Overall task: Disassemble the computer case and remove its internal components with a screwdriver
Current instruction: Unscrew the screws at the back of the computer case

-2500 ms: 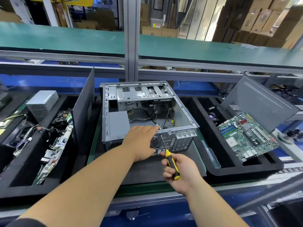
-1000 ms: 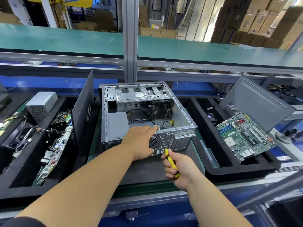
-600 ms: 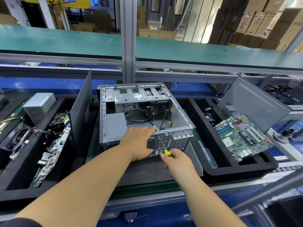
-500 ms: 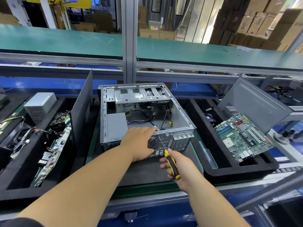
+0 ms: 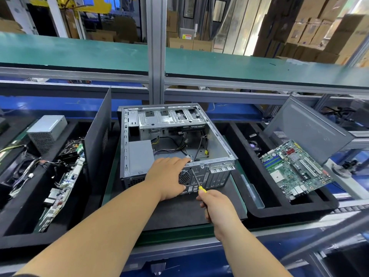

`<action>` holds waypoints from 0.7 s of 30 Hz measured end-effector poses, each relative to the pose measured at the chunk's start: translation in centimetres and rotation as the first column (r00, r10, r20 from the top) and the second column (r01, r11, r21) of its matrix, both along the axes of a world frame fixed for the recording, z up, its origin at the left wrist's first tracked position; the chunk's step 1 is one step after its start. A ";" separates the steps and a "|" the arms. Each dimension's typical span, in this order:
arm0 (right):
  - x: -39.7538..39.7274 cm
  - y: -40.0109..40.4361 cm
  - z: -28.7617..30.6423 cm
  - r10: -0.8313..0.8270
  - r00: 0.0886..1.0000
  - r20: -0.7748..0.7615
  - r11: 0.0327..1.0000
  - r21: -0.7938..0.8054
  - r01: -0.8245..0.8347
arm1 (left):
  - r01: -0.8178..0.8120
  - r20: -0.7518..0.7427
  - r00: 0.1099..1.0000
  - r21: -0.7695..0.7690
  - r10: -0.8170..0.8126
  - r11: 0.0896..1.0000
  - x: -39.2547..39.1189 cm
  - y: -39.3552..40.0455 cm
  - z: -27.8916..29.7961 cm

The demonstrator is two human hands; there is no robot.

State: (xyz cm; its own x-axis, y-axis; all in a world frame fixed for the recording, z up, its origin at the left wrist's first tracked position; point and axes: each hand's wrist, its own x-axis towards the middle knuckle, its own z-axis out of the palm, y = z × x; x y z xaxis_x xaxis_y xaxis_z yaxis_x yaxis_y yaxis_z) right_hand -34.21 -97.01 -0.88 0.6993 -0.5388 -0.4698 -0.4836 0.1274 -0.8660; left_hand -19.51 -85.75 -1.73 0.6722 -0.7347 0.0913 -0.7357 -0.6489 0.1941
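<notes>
An open grey computer case (image 5: 217,136) lies on its side on the black mat, its rear panel facing me. Inside sit a grey power supply (image 5: 140,154), a drive cage (image 5: 169,117) and loose cables (image 5: 175,145). My left hand (image 5: 166,176) rests flat on the rear panel's top edge, fingers extended beside the fan grille. My right hand (image 5: 216,206) grips a yellow-and-black screwdriver (image 5: 196,179), most of its handle hidden in the fist. Its shaft runs up to a point on the rear panel just right of my left fingertips.
A black foam tray (image 5: 289,213) on the right holds a green motherboard (image 5: 295,170) and a leaning grey side panel (image 5: 307,130). On the left, another tray holds a power supply (image 5: 47,130), circuit boards (image 5: 60,188), wires and an upright black panel (image 5: 98,134). A green shelf (image 5: 79,52) runs overhead.
My right hand has rolled over on the screwdriver, so the handle that showed half a second ago is now mostly covered. The left hand and the case have stayed put.
</notes>
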 end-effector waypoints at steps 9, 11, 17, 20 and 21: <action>0.5 0.0 -0.1 0.018 1.000 -0.002 0.996 0.082 -0.018 | 0.005 -0.003 1.000 0.011 -0.005 1.000 0.0 0.0 0.0; 0.7 0.0 0.4 -0.031 0.999 -0.021 0.957 0.289 0.036 | 0.008 0.009 1.000 0.006 -0.008 1.000 0.0 0.1 -0.1; 0.6 -0.1 1.4 -0.064 0.998 0.013 0.804 0.593 0.044 | 0.011 0.037 0.999 -0.007 -0.011 1.000 -0.1 0.1 -0.2; 0.7 0.0 1.3 -0.067 0.998 0.000 0.858 0.511 0.058 | 0.012 0.036 0.999 -0.013 -0.012 1.000 -0.1 0.2 -0.2; 0.7 0.0 1.2 -0.073 0.997 -0.010 0.878 0.473 0.069 | 0.014 0.034 0.999 -0.014 -0.014 1.000 -0.2 0.2 -0.2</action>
